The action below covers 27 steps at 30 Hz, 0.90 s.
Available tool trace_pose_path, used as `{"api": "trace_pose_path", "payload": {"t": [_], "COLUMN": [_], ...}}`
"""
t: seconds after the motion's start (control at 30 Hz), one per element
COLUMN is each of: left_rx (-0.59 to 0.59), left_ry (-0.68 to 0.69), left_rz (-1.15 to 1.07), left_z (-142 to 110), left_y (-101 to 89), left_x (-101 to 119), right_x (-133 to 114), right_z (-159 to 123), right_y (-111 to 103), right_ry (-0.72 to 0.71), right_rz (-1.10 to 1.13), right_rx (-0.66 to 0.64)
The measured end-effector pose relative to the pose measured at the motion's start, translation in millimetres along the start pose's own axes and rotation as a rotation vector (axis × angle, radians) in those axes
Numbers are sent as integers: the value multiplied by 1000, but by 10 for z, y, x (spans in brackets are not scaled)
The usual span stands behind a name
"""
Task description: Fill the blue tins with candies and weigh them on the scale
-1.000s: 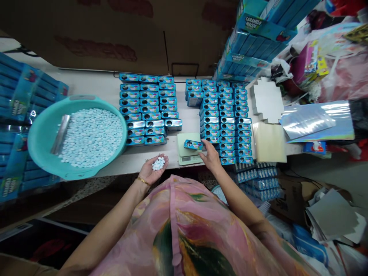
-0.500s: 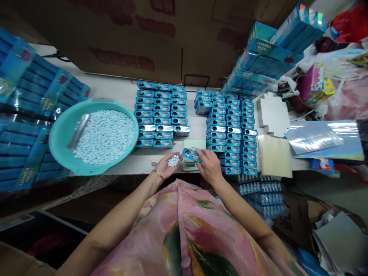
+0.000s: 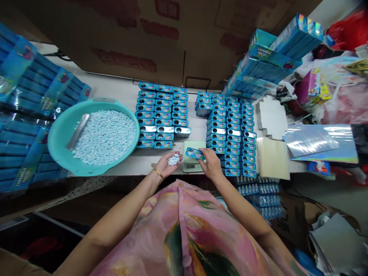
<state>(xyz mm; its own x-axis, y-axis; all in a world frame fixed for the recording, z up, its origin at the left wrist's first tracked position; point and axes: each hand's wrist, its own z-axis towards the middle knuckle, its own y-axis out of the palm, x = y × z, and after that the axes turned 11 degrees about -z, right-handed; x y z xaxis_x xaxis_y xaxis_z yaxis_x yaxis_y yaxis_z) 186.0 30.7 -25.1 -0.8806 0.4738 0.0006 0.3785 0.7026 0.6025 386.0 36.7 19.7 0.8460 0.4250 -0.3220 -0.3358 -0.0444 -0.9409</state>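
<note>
Candies point(image 3: 173, 159), small, round and pale, lie heaped in the person's left hand point(image 3: 164, 167), which is palm up, fingers spread and slightly cupped rather than closed. The right hand point(image 3: 212, 164) pinches one end of a blue candy box point(image 3: 194, 153) between thumb and fingers. That box is over a pale green scale point(image 3: 199, 145) at the near edge of a white table point(image 3: 110, 85); whether it touches the scale cannot be told. Pale pieces show in its opening, and the scale's readout is too small to read.

The step in hand looks like handling one partly or fully filled box at the scale, with loose candies close beside it. From here, any move calls for keeping the box's opening upward and the left palm level, so that nothing spills.

Left of the hands, a turquoise basin point(image 3: 59, 132) holds many more candies and a metal scoop point(image 3: 78, 131). Beyond the hands stand a left block of boxes point(image 3: 163, 115) and a right block of boxes point(image 3: 216, 131), both in close rows.
</note>
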Motion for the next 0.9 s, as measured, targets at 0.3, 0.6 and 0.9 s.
{"api": "trace_pose_path", "payload": {"t": [0.3, 0.6, 0.9], "left_rx": [116, 115, 243], "left_ry": [60, -12, -114], "left_rz": [-28, -18, -4], "left_z": [-135, -331, -564], "left_y": [-259, -316, -445], "left_x": [111, -38, -81], "right_x": [376, -551, -977], "right_z": [-60, -3, -16], "right_y": [309, 206, 431], "right_ry": [71, -390, -571], "right_rz": [199, 25, -136], "right_rx": [13, -164, -335]}}
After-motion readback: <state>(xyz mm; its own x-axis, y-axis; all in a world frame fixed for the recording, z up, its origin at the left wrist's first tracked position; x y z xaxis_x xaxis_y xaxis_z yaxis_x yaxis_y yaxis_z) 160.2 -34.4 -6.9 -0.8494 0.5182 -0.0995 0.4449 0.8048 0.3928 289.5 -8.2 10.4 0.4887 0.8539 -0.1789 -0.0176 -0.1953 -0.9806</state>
